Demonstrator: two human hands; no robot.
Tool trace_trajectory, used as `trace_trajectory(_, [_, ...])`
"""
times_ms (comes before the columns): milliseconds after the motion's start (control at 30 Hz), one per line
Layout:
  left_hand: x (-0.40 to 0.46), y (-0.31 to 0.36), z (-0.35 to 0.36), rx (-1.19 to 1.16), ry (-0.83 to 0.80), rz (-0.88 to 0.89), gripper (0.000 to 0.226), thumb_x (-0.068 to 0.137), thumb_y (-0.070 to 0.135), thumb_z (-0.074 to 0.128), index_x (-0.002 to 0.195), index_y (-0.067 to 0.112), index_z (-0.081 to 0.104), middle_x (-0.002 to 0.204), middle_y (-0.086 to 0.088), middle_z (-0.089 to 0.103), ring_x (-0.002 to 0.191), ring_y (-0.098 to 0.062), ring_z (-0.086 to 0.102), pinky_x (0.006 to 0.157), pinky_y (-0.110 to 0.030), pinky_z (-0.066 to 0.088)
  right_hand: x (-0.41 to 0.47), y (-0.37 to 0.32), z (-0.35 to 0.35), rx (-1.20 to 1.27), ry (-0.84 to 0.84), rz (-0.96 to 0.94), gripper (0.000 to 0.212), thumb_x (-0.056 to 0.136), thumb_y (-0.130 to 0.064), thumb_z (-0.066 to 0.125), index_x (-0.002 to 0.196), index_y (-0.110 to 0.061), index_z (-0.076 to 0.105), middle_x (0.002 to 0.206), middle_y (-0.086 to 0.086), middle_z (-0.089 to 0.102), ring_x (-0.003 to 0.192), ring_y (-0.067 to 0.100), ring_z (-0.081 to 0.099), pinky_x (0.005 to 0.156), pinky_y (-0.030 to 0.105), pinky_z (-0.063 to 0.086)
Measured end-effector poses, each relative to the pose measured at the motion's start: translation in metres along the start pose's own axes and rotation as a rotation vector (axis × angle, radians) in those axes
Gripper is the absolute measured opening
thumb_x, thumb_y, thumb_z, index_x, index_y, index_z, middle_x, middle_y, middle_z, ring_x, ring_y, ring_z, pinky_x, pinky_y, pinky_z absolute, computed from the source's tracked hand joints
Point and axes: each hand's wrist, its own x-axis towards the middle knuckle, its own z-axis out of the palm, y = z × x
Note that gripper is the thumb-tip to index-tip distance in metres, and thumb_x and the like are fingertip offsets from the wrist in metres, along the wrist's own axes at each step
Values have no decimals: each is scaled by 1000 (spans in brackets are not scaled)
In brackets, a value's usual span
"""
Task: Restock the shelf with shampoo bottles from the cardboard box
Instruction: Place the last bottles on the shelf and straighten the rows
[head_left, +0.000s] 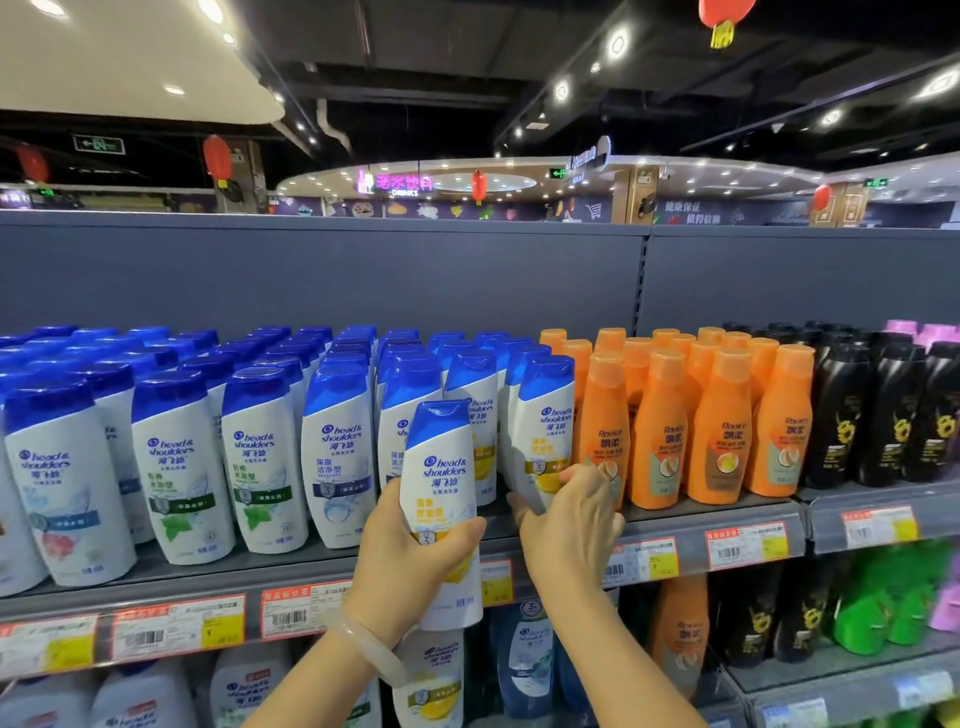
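Nearest to me, my left hand (415, 551) is gripping a white bottle (441, 499) with a blue cap and yellow label, fingers curled round its lower half. I am holding it upright in front of the shelf (322, 564) edge, not on the shelf. A pale bangle (363, 649) is sitting on that wrist.

Just to the right, my right hand (571, 525) is reaching over the shelf edge and pinching the base of a second bottle (543, 436) of the same yellow-label kind. That bottle is standing on the shelf, leaning slightly, at the right end of the white-and-blue group, beside the orange bottles (696, 415).

Price tags (171, 629) are running along the shelf front below both hands.

Behind the hands, white bottles with blue caps (208, 441) are filling the left part of the shelf in rows several deep. Orange bottles are occupying the middle right, then black bottles (893, 405), then pink caps (914, 330) at the far right edge.

On the shelf below, more bottles are showing: white, blue, orange, black and green (883, 603).

A grey back panel (363, 270) is rising behind the stock. Beyond it, red lanterns (217, 156) and a lit neon sign (397, 183) are hanging under a dark ceiling. The cardboard box is not in my view.
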Motion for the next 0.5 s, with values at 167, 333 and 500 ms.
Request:
trace_trajectory(167, [0, 0, 2, 2, -11, 25, 38, 67, 7, 78, 91, 24, 54, 80, 4, 67, 67, 1, 65, 53, -12, 50, 1, -2, -2, -48, -45, 12, 53, 72, -44, 72, 103, -15, 40, 113, 5, 53, 108, 24, 51, 91, 36, 38])
trace_trajectory(333, [1, 1, 7, -7, -14, 17, 39, 67, 9, 79, 94, 23, 54, 86, 1, 67, 71, -1, 66, 55, -13, 51, -3, -1, -14, -25, -45, -39, 58, 66, -46, 76, 102, -12, 47, 113, 9, 51, 107, 29, 51, 88, 39, 41])
trace_trajectory(500, [8, 5, 18, -23, -13, 46, 40, 68, 12, 78, 100, 17, 55, 89, -5, 67, 74, -9, 66, 57, -18, 52, -16, 16, -27, 234, -83, -379, 29, 80, -22, 69, 101, -7, 56, 103, 4, 54, 95, 21, 56, 82, 32, 48])
